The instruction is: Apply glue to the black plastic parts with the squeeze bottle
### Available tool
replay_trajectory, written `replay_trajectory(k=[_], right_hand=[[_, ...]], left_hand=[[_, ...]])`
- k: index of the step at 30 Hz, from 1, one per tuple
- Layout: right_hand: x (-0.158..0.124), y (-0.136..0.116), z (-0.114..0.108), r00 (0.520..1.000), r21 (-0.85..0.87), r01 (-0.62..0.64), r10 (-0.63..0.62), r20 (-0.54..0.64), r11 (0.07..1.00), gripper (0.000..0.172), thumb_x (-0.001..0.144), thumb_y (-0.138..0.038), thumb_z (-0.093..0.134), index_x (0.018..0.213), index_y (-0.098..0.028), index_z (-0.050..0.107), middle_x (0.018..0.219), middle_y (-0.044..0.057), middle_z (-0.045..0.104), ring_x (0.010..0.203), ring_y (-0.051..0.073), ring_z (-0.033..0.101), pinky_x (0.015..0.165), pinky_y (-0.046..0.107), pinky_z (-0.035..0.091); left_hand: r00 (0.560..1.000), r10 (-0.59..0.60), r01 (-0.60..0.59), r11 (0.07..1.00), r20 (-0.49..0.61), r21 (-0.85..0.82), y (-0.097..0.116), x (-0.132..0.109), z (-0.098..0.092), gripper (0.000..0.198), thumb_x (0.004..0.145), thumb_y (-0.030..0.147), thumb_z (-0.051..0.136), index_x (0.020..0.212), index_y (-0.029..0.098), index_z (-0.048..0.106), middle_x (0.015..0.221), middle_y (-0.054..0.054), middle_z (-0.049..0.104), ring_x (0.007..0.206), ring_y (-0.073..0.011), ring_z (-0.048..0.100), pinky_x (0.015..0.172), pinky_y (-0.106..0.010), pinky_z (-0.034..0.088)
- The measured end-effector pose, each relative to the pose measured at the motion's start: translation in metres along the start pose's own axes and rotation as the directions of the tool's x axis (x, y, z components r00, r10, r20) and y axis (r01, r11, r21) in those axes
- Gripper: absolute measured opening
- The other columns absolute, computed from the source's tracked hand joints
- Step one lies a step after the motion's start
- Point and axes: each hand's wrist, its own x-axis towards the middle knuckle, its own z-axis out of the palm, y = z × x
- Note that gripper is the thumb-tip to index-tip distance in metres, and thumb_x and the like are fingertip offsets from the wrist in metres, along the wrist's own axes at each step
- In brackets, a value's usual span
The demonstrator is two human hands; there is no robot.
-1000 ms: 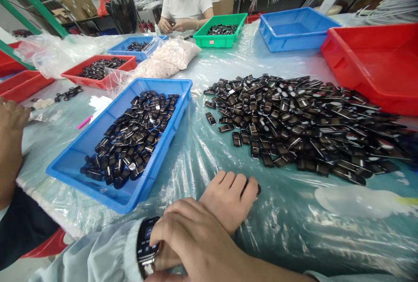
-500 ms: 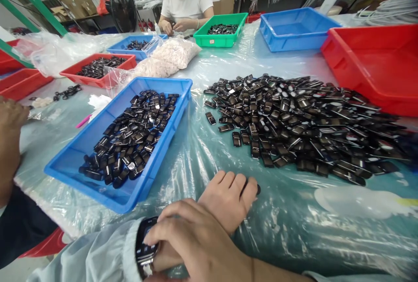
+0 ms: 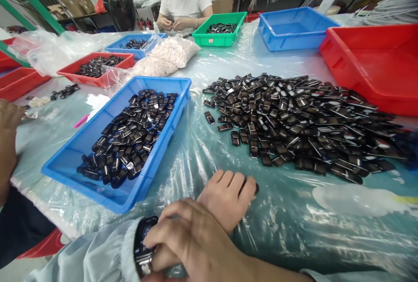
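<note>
My left hand [image 3: 227,199] rests on the plastic-covered table, palm down with fingers curled. A small black plastic piece [image 3: 257,188] pokes out beside its fingertips; the rest of it is hidden. On my left wrist is a black smartwatch [image 3: 143,243] with a lit screen. My right hand [image 3: 192,238] lies across the left wrist, its fingers bent around the watch and one fingertip on the screen. A big pile of black plastic casings [image 3: 294,121] spreads beyond my left hand. Left of it, a blue tray [image 3: 173,132] holds more small black pieces.
Across the table a co-worker [image 3: 184,1] handles something small. Another person's hand [image 3: 8,121] is at the left edge. Around stand a green tray [image 3: 218,40], a red tray [image 3: 352,68], a second blue tray [image 3: 294,42] and a bag of pale pieces [image 3: 176,53].
The view has shifted slightly. My right fingertip stays on the watch, whose screen display looks different. My left hand has hardly moved.
</note>
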Motion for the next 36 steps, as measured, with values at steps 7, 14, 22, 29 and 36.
replay_trajectory(k=[7,14,22,29,36], right_hand=[[0.001,0.004,0.004,0.988,0.014,0.084,-0.081,-0.129,0.996,0.023,0.091,-0.039,0.06,0.098,-0.017,0.055,0.083,-0.002,0.073,0.086,0.012,0.065,0.077,0.023,0.052],[0.002,0.008,0.011,0.969,-0.003,0.145,-0.143,-0.202,0.989,0.033,0.095,-0.049,0.05,0.097,-0.017,0.057,0.09,0.0,0.071,0.084,0.012,0.066,0.076,0.023,0.053],[-0.006,0.009,0.005,0.955,-0.293,0.28,-0.234,0.182,0.914,0.058,0.102,-0.046,0.033,0.139,-0.002,0.041,0.149,0.012,0.047,0.145,0.021,0.026,0.119,0.033,0.027],[-0.002,0.008,-0.002,0.947,-0.274,0.282,-0.221,0.233,0.919,0.061,0.103,-0.047,0.034,0.143,-0.001,0.035,0.152,0.014,0.042,0.146,0.022,0.024,0.12,0.033,0.023],[-0.002,0.007,-0.002,0.935,-0.263,0.296,-0.223,0.276,0.918,0.057,0.104,-0.041,0.032,0.145,-0.002,0.032,0.155,0.013,0.037,0.147,0.023,0.02,0.121,0.034,0.02]], left_hand=[[1.0,0.008,-0.008,1.0,0.016,0.014,0.0,-0.001,0.001,0.027,0.102,0.015,0.04,0.1,0.009,0.066,0.07,-0.004,0.062,0.056,-0.0178,0.055,0.053,-0.032,0.05],[1.0,0.002,-0.002,1.0,0.013,0.021,0.0,-0.002,0.003,0.032,0.104,0.015,0.034,0.102,0.009,0.065,0.071,-0.004,0.062,0.058,-0.0171,0.055,0.054,-0.031,0.05],[1.0,0.006,-0.006,1.0,-0.007,0.018,-0.002,-0.003,0.005,0.033,0.105,0.017,0.032,0.103,0.009,0.063,0.07,-0.003,0.063,0.059,-0.0175,0.057,0.055,-0.031,0.047],[1.0,0.011,-0.01,1.0,-0.008,0.025,-0.002,-0.003,0.006,0.031,0.105,0.017,0.033,0.103,0.009,0.063,0.071,-0.002,0.063,0.058,-0.0173,0.058,0.055,-0.03,0.046],[1.0,0.017,-0.017,1.0,0.009,0.023,-0.003,-0.003,0.006,0.024,0.103,0.019,0.04,0.104,0.009,0.061,0.073,-0.002,0.063,0.061,-0.0181,0.059,0.058,-0.032,0.049]])
